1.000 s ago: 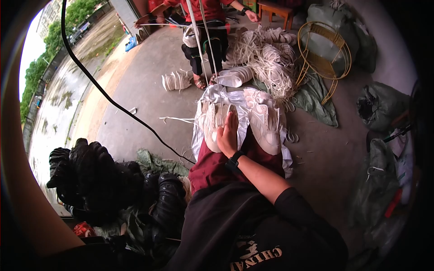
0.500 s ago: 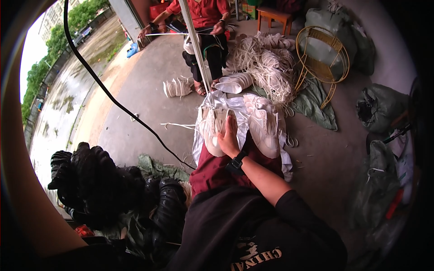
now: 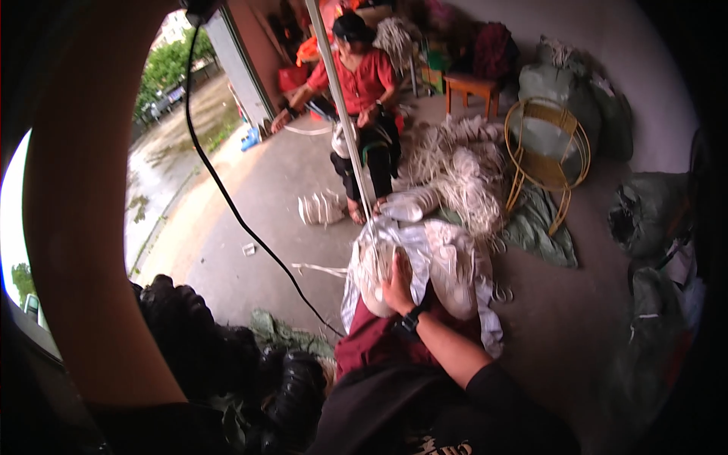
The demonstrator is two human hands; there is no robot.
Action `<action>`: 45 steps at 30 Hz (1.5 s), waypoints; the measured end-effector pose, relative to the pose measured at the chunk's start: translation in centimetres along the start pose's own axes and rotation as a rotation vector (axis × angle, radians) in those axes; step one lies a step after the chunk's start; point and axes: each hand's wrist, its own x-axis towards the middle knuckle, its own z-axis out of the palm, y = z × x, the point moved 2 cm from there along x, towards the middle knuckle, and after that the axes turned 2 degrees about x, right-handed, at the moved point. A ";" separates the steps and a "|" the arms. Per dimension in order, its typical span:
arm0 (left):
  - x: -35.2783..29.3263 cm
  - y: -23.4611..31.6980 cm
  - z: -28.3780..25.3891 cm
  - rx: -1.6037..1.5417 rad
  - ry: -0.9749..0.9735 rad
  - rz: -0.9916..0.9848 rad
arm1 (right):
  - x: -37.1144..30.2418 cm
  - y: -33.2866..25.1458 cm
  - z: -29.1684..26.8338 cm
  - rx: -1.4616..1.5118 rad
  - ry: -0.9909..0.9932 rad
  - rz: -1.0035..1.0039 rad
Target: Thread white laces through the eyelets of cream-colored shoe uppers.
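Observation:
My right hand (image 3: 399, 283) is wrapped round the side of a pale sneaker (image 3: 371, 287), thumb and fingers pressed to its upper. The sneaker rests on my lap, toe toward me. A long whitish shoelace (image 3: 343, 98) runs taut from its eyelets up past the picture's top edge. Close to the camera, my raised left forearm (image 3: 91, 250) fills the left side; its hand is out of the picture. Right of the held shoe sits a second pale sneaker (image 3: 455, 282). Both lie over a white plastic sheet (image 3: 491, 334).
A seated person in red (image 3: 362, 80) works with a white strip ahead. Heaped pale shoes and laces (image 3: 470, 178), a bamboo chair frame (image 3: 547, 144) and sacks (image 3: 557, 98) stand at right. A black cable (image 3: 235, 208) hangs left, above dark bundles (image 3: 193, 341).
My view has tipped up and swung left, so the scene sits lower and further right. The right hand keeps its hold on the sneaker, and the lace stays taut.

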 end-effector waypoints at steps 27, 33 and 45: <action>6.7 6.8 -4.5 -0.228 -0.169 -0.124 | -4.5 -5.6 -6.8 -0.011 0.020 0.022; 1.0 11.4 -2.1 -0.156 -0.262 -0.036 | -5.0 -5.7 -7.0 0.065 0.037 0.025; -0.2 12.8 -2.6 -0.157 -0.251 -0.106 | -5.6 -7.2 -7.9 0.180 -0.007 0.128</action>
